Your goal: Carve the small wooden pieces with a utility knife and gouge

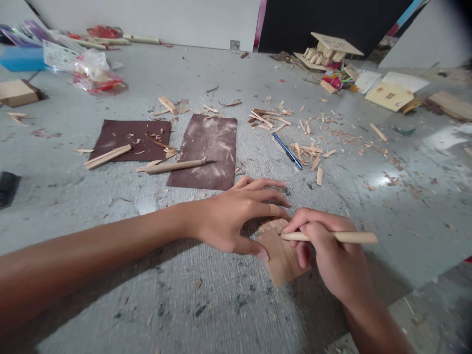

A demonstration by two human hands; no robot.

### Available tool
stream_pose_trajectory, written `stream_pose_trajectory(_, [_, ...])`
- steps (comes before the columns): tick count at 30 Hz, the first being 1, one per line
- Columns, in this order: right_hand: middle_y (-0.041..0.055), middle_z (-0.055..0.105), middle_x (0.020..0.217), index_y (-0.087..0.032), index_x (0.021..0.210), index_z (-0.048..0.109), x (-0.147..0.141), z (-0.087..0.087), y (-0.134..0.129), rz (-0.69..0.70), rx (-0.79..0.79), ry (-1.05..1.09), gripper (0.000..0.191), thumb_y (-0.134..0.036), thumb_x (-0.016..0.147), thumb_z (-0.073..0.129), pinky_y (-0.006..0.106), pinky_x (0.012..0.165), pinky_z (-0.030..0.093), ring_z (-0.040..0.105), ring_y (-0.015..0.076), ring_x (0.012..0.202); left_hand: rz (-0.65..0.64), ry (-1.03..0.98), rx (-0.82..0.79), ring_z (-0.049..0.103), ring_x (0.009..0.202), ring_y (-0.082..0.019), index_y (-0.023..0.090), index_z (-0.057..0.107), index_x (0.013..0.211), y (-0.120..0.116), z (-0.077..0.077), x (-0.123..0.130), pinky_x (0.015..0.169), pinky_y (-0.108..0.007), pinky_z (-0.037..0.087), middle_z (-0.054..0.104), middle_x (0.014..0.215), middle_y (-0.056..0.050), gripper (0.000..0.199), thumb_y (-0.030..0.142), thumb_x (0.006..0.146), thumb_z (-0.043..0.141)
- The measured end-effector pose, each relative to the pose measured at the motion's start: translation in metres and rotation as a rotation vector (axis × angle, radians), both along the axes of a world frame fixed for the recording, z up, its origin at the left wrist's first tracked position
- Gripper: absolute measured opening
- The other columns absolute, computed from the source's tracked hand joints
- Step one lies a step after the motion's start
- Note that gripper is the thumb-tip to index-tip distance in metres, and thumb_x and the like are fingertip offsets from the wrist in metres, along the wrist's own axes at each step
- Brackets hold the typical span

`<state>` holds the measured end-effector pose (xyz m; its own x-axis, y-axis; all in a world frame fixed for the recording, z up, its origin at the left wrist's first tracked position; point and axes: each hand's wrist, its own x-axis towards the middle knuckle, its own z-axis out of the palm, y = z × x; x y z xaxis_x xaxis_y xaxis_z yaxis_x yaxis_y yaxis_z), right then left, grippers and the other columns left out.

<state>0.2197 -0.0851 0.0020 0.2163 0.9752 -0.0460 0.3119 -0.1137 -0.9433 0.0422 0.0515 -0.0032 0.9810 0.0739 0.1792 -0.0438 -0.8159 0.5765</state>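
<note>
A small flat piece of wood (283, 265) lies on the grey table in front of me. My left hand (239, 211) is spread over its left side, thumb on the near edge and fingers stretched past the far edge; one finger wears a pale band. My right hand (328, 250) is closed around a wooden-handled carving tool (356, 238), held like a pen. The tool's small dark tip meets the wood's upper face, close to my left fingers. My right hand partly covers the wood's right side.
Two dark sandpaper sheets (210, 142) lie beyond my left hand, with a second wooden-handled tool (173, 166) across them. A blue pen (287, 151) sits among wood shavings (269, 118). At the back stand a small wooden model (324, 54) and plastic bags (96, 73).
</note>
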Motion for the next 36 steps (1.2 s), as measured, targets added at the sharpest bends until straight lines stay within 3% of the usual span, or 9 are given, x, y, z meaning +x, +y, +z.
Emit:
stream_pose_trajectory(8, [-0.0049,0.053,0.049,-0.019,0.059,0.065,-0.003,0.002,-0.008,-0.042,0.116,-0.180,0.031,-0.016,0.083,0.045,0.019,0.037,0.031,0.044,0.0070,0.038,0.000,-0.027,0.001,0.032,0.150,-0.040,0.018,0.060,0.133,-0.002,-0.001,0.003,0.110,-0.057,0.030,0.056,0.149,-0.016,0.058,0.041,0.083,0.076])
stream_pose_trajectory(15, [-0.0033,0.060,0.052,-0.019,0.061,0.066,-0.003,0.004,-0.011,-0.048,0.052,-0.115,0.031,-0.017,0.083,0.044,0.021,0.039,0.038,0.051,0.0091,0.039,-0.003,-0.022,0.007,0.031,0.151,-0.040,0.020,0.059,0.134,-0.001,-0.001,0.002,0.111,-0.057,0.029,0.055,0.149,-0.016,0.057,0.041,0.083,0.076])
stream_pose_trajectory(21, [-0.0041,0.056,0.049,-0.019,0.060,0.064,-0.004,0.005,-0.013,-0.057,0.079,-0.160,0.030,-0.016,0.082,0.044,0.021,0.040,0.038,0.050,0.0096,0.040,0.002,-0.036,0.007,0.031,0.150,-0.040,0.018,0.059,0.132,-0.002,-0.003,0.002,0.111,-0.055,0.029,0.056,0.147,-0.016,0.058,0.043,0.083,0.077])
stream_pose_trajectory(36, [-0.0059,0.055,0.049,-0.020,0.067,0.067,-0.014,-0.001,-0.025,-0.113,0.240,-0.340,0.028,-0.011,0.086,0.049,0.023,0.046,0.040,0.054,0.0100,0.043,0.004,-0.065,-0.022,0.033,0.149,-0.043,0.021,0.059,0.125,-0.002,-0.006,0.003,0.107,-0.056,0.032,0.057,0.146,-0.018,0.058,0.061,0.086,0.072])
